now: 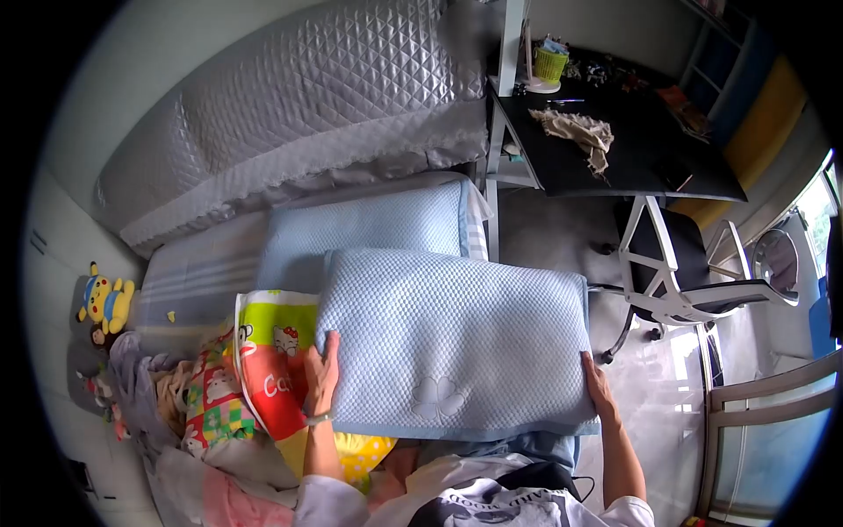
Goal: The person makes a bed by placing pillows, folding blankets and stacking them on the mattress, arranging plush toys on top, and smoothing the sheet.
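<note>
"How is the grip?"
"The left hand (322, 373) and right hand (598, 386) are closed on opposite side edges of a light-blue quilted pillow (457, 334); the fingers behind it are hidden."
"Where is that pillow?"
"Between the hands, partly over the bed; I can't tell whether it touches."
"What surface surrounds it?"
"Just beyond it, a second blue pillow (369, 213) lies on the bed's striped sheet (193, 285). Hello Kitty-print fabric (277, 321) sits just left of it, a yellow plush toy (107, 299) farther left."
"And the room?"
"Behind it, a silver quilted cover (307, 97); beyond its right side, a black desk (645, 145); right of it, a wheeled chair (672, 250) on glossy grey floor (654, 378)."
</note>
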The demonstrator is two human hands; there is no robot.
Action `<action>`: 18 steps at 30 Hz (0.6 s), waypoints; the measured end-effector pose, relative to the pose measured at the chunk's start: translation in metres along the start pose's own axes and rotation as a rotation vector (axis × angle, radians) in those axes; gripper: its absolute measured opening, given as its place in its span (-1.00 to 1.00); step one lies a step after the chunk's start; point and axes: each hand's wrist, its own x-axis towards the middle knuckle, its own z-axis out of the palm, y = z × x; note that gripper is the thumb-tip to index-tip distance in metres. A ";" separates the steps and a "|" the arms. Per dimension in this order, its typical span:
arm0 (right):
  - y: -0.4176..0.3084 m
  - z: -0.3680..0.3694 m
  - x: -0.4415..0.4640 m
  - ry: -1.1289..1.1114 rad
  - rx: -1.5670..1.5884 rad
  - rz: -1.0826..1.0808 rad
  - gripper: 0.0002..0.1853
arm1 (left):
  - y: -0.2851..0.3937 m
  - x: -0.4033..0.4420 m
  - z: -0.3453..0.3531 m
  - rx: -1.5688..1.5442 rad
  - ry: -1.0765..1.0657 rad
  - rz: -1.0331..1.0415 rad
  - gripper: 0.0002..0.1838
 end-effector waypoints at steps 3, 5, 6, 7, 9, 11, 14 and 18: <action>0.002 -0.002 0.001 0.043 0.148 0.018 -0.11 | 0.054 -0.021 -0.030 -0.185 0.162 0.248 -0.51; -0.018 0.000 -0.007 0.060 0.273 -0.067 -0.29 | 0.092 -0.037 -0.056 -0.205 0.298 0.374 -0.56; -0.022 0.005 -0.004 0.061 0.270 -0.073 -0.29 | 0.107 -0.044 -0.072 -0.135 0.375 0.393 -0.58; -0.026 0.012 0.005 0.042 0.303 -0.187 -0.44 | 0.110 -0.038 -0.086 -0.166 0.409 0.489 -0.59; -0.051 0.034 0.010 0.000 0.448 -0.358 -0.66 | 0.123 -0.021 -0.119 -0.198 0.507 0.604 -0.62; -0.076 0.061 0.018 -0.044 0.477 -0.433 -0.62 | 0.134 0.008 -0.145 -0.180 0.591 0.578 -0.62; -0.093 0.105 0.047 -0.173 0.342 -0.566 -0.59 | 0.073 0.082 -0.164 0.068 0.726 0.395 -0.51; -0.068 0.146 0.090 -0.006 -0.262 -0.739 -0.47 | 0.003 0.076 -0.141 0.415 0.512 0.282 -0.47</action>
